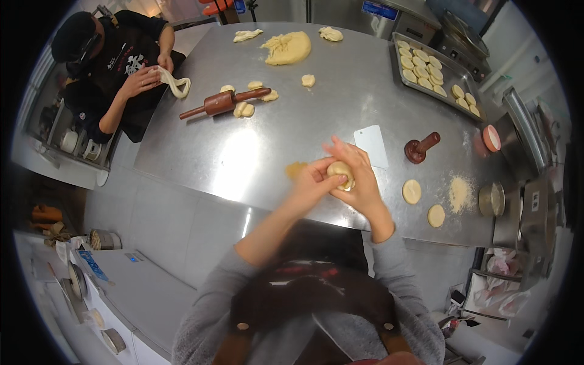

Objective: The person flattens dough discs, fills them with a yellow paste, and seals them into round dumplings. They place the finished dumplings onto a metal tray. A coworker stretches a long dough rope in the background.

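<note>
A small ball of dough (338, 171) is cupped between my two hands above the steel table. My left hand (315, 180) grips its near left side, the thumb pressed at an opening in the dough. Around its right side curves my right hand (360, 175), with some fingers raised. A yellowish smear or piece of dough (296, 170) lies on the table just beyond my left wrist. Partly behind my right hand is a white plastic dough scraper (373, 146). Two flat dough rounds (411, 191) rest to the right, near a brown wooden press with a handle (420, 148).
A metal tray (433, 98) holds several dough rounds at the back right. Scattered flour (461, 195) lies by a metal cup (491, 200). A wooden rolling pin (221, 103) rests among dough pieces; a large dough mass (289, 48) sits farther back. At left, a co-worker (123, 68) stretches dough (175, 84).
</note>
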`<move>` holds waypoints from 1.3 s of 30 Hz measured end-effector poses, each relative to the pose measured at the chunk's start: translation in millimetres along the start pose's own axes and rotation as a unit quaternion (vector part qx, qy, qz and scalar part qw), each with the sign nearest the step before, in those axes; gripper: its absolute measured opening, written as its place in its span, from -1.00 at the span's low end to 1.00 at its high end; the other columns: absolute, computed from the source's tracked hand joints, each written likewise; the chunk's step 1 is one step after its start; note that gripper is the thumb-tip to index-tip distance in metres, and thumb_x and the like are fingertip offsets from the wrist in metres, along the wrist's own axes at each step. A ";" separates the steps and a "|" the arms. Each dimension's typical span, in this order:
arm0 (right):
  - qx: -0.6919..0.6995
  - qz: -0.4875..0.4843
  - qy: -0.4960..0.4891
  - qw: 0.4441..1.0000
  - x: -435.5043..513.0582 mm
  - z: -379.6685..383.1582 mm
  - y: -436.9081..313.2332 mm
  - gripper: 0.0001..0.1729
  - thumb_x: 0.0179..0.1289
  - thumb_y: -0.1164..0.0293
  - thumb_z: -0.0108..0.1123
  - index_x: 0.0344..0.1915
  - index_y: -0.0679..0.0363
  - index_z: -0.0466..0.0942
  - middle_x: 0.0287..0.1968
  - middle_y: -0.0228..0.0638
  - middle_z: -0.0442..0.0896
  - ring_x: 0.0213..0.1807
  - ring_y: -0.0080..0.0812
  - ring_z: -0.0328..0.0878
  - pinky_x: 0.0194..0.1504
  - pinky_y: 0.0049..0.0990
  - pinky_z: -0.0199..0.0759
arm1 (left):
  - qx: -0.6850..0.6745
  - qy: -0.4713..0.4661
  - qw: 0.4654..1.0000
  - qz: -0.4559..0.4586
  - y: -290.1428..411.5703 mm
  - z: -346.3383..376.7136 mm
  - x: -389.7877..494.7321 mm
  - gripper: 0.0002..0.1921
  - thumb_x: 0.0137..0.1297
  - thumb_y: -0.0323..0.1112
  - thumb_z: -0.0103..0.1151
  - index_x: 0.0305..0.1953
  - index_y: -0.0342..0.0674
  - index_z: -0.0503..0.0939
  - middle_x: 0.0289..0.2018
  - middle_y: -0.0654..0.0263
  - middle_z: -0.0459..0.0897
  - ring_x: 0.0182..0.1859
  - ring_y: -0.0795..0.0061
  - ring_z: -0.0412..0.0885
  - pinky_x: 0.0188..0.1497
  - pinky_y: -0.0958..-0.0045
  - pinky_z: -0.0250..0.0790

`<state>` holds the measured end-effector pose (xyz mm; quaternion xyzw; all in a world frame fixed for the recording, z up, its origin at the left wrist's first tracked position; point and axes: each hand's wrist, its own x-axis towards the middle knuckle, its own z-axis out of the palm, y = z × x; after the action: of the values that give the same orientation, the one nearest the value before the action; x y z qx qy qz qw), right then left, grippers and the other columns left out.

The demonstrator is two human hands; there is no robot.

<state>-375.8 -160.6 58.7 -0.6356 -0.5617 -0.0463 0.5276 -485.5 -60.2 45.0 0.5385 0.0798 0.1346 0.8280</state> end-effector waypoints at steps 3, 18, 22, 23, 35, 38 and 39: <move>-0.015 -0.006 -0.058 0.998 4.0 -8.2 4.9 -0.79 0.00 0.38 0.41 -0.31 0.13 0.62 -0.02 -0.39 0.69 0.27 -0.17 0.44 0.26 -0.11 0.18 | 0.047 -0.020 0.998 -0.022 1.5 -2.6 1.1 -0.67 0.31 -0.51 0.12 0.10 -0.26 0.45 -0.05 0.31 0.57 0.01 0.55 0.55 0.07 0.48 0.42; -0.014 -0.039 -0.062 0.997 4.6 -3.9 9.3 -0.71 -0.01 0.42 0.36 -0.21 0.11 0.62 0.02 -0.38 0.68 0.27 -0.20 0.46 0.31 -0.08 0.10 | -0.006 0.000 1.000 -0.004 -3.9 1.5 -0.7 -0.69 0.26 -0.54 0.19 0.04 -0.29 0.50 -0.07 0.30 0.60 -0.01 0.53 0.57 0.04 0.46 0.46; -0.040 -0.105 0.004 0.994 4.7 0.9 7.2 -0.65 -0.06 0.44 0.36 -0.17 0.11 0.61 0.03 -0.38 0.67 0.27 -0.19 0.45 0.28 -0.10 0.17 | -0.154 0.034 0.987 -0.018 -9.3 9.5 -3.2 -0.66 0.24 -0.52 0.23 0.05 -0.31 0.50 -0.09 0.31 0.60 -0.03 0.55 0.58 0.01 0.48 0.45; -0.054 -0.085 -0.020 0.995 4.2 0.9 5.1 -0.68 -0.05 0.43 0.36 -0.19 0.12 0.62 0.02 -0.38 0.68 0.26 -0.19 0.46 0.26 -0.12 0.20 | -0.150 0.030 0.988 -0.024 -8.9 9.6 -3.7 -0.65 0.23 -0.51 0.24 0.06 -0.31 0.49 -0.10 0.32 0.60 -0.03 0.56 0.57 0.00 0.49 0.44; 0.103 0.035 -0.037 0.993 0.4 -3.1 12.3 -0.83 0.16 0.51 0.18 -0.23 0.28 0.62 0.02 -0.13 0.63 0.08 -0.12 0.54 0.11 -0.26 0.39 | -0.239 0.005 0.970 -0.031 -8.1 9.4 -8.4 -0.59 0.42 -0.38 0.01 0.24 -0.33 0.33 0.14 0.19 0.47 0.17 0.44 0.48 0.19 0.34 0.40; 0.117 0.076 -0.009 0.990 -6.9 0.9 7.7 -0.81 0.20 0.50 0.14 -0.19 0.29 0.62 0.03 -0.11 0.62 0.09 -0.13 0.53 0.10 -0.27 0.40 | -0.141 0.004 0.990 -0.028 -9.6 8.0 -10.4 -0.60 0.45 -0.40 -0.04 0.25 -0.35 0.33 0.16 0.21 0.46 0.20 0.41 0.46 0.23 0.31 0.37; 0.136 0.100 -0.003 0.986 -9.4 2.4 5.4 -0.80 0.22 0.48 0.13 -0.18 0.29 0.62 0.03 -0.11 0.63 0.10 -0.12 0.53 0.11 -0.27 0.38 | -0.088 0.007 0.996 -0.028 -9.4 7.6 -10.7 -0.61 0.45 -0.41 -0.05 0.25 -0.35 0.33 0.17 0.21 0.46 0.20 0.40 0.45 0.24 0.31 0.36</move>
<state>-376.4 -164.1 48.2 -0.6111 -0.4977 0.0859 0.6095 -492.3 -73.8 39.4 0.4601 0.0885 0.1211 0.8751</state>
